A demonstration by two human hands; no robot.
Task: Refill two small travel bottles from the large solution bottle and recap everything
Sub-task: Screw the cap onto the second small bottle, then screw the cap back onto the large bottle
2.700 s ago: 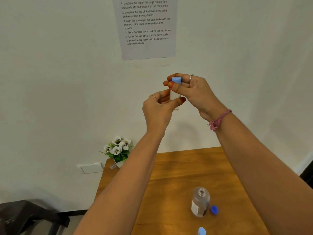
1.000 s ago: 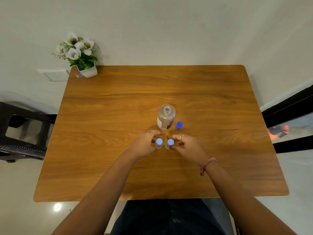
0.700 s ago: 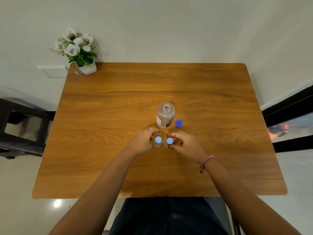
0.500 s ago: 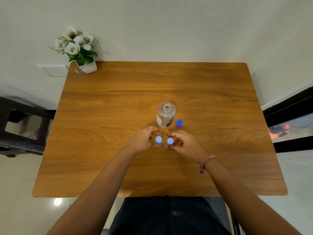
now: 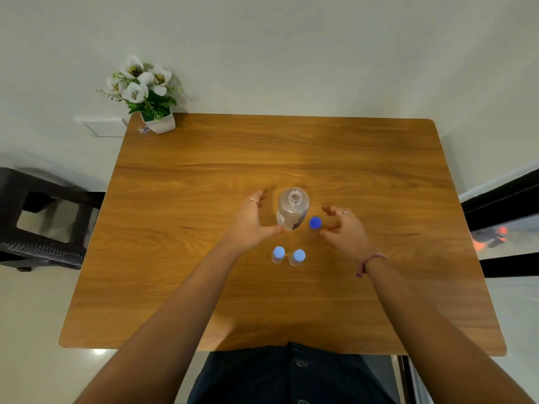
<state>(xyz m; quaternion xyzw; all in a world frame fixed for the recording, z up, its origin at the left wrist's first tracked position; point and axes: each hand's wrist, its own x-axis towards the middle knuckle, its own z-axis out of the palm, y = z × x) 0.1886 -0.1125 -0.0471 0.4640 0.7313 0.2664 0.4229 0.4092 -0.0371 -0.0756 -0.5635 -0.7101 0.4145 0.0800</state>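
The large clear solution bottle [image 5: 292, 208] stands upright and uncapped near the middle of the wooden table [image 5: 204, 176]. Its dark blue cap [image 5: 315, 222] lies on the table just right of it. Two small travel bottles with light blue caps, the left one [image 5: 278, 254] and the right one [image 5: 297, 257], stand side by side nearer to me. My left hand [image 5: 250, 221] is open just left of the large bottle, thumb tip close to its base. My right hand [image 5: 344, 228] is open, fingers curled around the dark blue cap without gripping it.
A small white pot of white flowers [image 5: 147, 96] sits at the table's far left corner. A dark chair [image 5: 38, 217] stands left of the table. A white wall runs behind the table, and a dark window frame [image 5: 501, 199] is at the right.
Both hands let go of the two capped travel bottles and moved away from me, the left hand toward the large bottle, the right hand toward the dark blue cap.
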